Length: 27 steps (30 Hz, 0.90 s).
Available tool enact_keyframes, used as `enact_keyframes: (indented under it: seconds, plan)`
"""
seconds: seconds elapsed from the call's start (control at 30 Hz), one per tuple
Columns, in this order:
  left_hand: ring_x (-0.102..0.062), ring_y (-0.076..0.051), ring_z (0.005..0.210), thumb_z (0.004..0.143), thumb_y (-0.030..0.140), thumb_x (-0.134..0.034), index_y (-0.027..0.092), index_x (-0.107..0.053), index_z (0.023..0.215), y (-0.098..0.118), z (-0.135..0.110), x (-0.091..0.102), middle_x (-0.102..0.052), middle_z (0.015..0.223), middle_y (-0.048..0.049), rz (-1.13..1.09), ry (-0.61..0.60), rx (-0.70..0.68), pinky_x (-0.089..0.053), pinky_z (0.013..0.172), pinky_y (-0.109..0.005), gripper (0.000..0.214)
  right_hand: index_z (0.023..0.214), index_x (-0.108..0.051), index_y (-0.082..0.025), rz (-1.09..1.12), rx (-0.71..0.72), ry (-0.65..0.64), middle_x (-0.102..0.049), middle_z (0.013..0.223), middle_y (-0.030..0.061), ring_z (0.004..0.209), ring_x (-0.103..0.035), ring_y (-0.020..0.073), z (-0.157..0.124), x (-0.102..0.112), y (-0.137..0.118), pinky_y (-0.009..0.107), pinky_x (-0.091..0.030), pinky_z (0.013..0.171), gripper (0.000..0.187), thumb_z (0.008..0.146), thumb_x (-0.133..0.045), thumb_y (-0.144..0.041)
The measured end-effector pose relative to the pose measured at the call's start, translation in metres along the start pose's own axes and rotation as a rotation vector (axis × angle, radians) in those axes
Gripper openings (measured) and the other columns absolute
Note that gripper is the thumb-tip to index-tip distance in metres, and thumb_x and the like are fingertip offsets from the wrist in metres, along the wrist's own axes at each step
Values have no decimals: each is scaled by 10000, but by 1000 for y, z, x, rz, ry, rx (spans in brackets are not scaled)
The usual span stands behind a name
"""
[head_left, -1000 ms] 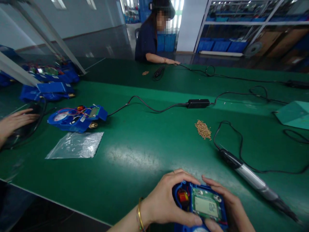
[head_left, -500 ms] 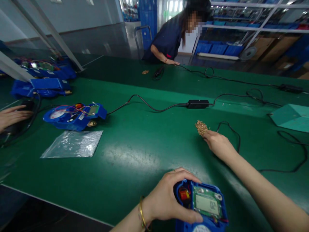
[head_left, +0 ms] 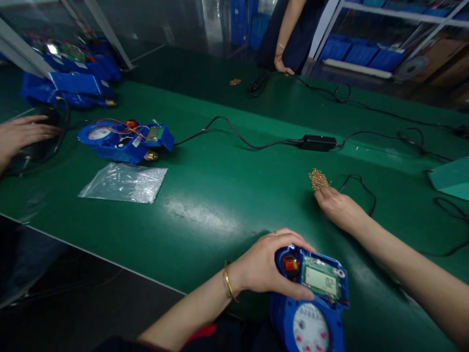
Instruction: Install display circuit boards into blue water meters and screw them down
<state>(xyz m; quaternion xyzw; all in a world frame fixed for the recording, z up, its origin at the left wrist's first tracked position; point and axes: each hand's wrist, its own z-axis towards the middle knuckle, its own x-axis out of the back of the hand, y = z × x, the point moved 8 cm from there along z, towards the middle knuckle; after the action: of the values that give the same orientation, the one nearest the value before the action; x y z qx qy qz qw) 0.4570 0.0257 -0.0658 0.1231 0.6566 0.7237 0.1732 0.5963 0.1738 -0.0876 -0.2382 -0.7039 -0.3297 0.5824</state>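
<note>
My left hand [head_left: 269,266], with a gold bangle at the wrist, is wrapped round the top of a blue water meter [head_left: 278,313]. Its open housing shows a circuit board with a small display [head_left: 321,281], a red-and-yellow part and, lower down, a round white dial [head_left: 311,326]. Farther right, my right hand [head_left: 337,208] reaches to the near edge of a pile of small brass-coloured screws [head_left: 318,179]. Its fingertips are pressed together there; whatever they pinch is hidden.
Another opened blue meter [head_left: 128,146] lies at left, behind a clear plastic bag [head_left: 124,183]. A black cable runs from it to a black box [head_left: 318,143]. Another person's hand [head_left: 27,134] rests on a dark object at far left. Across the table, a co-worker's hand [head_left: 284,68] touches the surface.
The view has tilted down, showing more of the held meter and its dial. My right hand stays at the screw pile. The co-worker across the table stands more upright.
</note>
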Motion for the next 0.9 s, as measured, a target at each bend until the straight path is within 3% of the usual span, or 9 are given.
enact_keyframes:
  seconds: [0.13,0.17,0.2,0.27,0.33,0.43,0.63,0.8,0.9]
  plan:
    - [-636,-248,1090,599,362,-876,217,-670,1131,0,0,-2,-667,1198,-71,-25,-17,24,-468,992,-370,588,845,-596,-138,159,-96,83,-669,789,109,708,-669,211,-27,33,2,294,-539,651,119,866,-483,-172]
    - [-653,-239,1039,616,364,-864,221,-661,1152,-2,-1,-3,-684,1162,-63,-24,-37,60,-488,948,-358,591,880,-604,-147,283,-129,79,-685,802,94,692,-678,187,-35,42,2,275,-548,653,155,892,-480,-240]
    - [-663,-231,994,628,366,-855,224,-653,1168,-4,-1,-4,-697,1125,-55,-17,-52,92,-501,907,-347,594,902,-621,-156,550,-185,59,-702,816,89,695,-688,182,-42,48,3,269,-558,660,209,902,-504,-330]
    - [-668,-227,951,626,367,-850,228,-648,1173,-5,-1,-4,-706,1092,-46,11,-61,121,-504,867,-338,600,879,-661,-174,1026,-265,-85,-716,820,89,725,-697,199,-53,53,-6,286,-572,680,340,860,-584,-504]
    - [-667,-231,949,609,361,-855,228,-653,1148,-4,0,-3,-708,1083,-43,43,-54,118,-497,867,-340,591,795,-700,-180,1248,-323,-236,-702,755,77,689,-671,197,-60,58,-21,278,-556,635,381,769,-698,-560]
    - [-670,-244,982,603,342,-853,223,-619,1157,-2,2,-3,-707,1099,-47,44,-64,115,-492,880,-348,613,707,-719,-174,1348,-313,-403,-674,721,56,661,-620,167,-60,60,-46,250,-508,602,377,710,-767,-547]
    - [-646,-315,1091,555,316,-869,212,-425,1328,-8,2,-5,-679,1219,-108,51,-56,170,-464,951,-442,898,725,-716,-164,1393,-282,-633,-656,684,21,609,-559,124,-54,50,-75,218,-432,567,333,693,-776,-490]
    - [-638,-345,1121,556,343,-862,207,-428,1323,-9,3,-7,-670,1235,-119,56,-68,173,-476,942,-465,892,690,-705,-180,1319,-353,-701,-659,640,20,559,-530,124,-55,46,-74,227,-406,530,321,646,-783,-488]
    - [-636,-353,1133,551,363,-860,212,-440,1308,-10,4,-8,-673,1236,-119,49,-81,173,-484,934,-461,878,658,-707,-180,1245,-349,-682,-577,535,-7,484,-450,102,-54,47,-73,212,-342,466,316,630,-787,-485]
